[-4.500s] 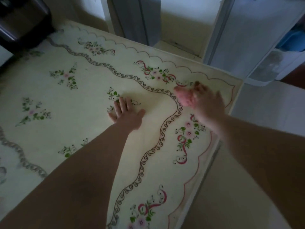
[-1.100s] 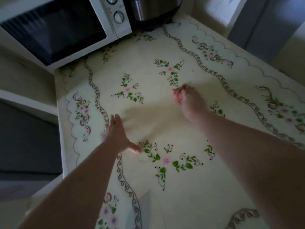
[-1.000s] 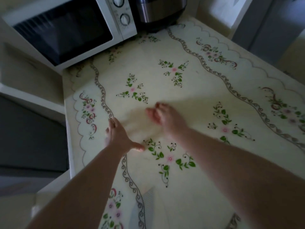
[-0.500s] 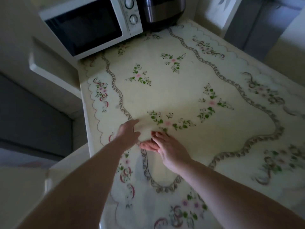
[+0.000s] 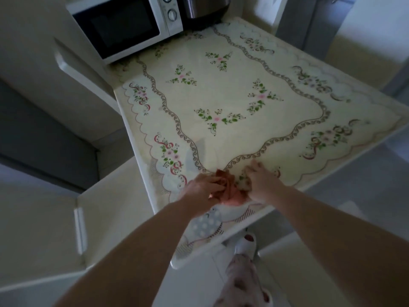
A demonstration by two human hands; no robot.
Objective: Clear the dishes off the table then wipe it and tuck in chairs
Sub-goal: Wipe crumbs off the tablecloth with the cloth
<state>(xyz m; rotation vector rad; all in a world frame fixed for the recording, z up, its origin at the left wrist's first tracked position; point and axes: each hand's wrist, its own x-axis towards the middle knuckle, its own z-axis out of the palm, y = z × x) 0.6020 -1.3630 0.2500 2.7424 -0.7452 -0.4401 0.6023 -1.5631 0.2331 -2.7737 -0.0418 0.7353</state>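
At the near edge of the table [image 5: 287,120], the left hand [image 5: 199,188] curls its fingers round the bunched pink cloth [image 5: 231,192] while the right hand [image 5: 262,181], fingers loosely straight, presses its side, probably gathering it for a fresh wiping face.

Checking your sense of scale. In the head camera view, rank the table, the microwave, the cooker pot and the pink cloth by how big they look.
1. table
2. microwave
3 and 4 unranked: cooker pot and pink cloth look alike, and both are only partly visible.
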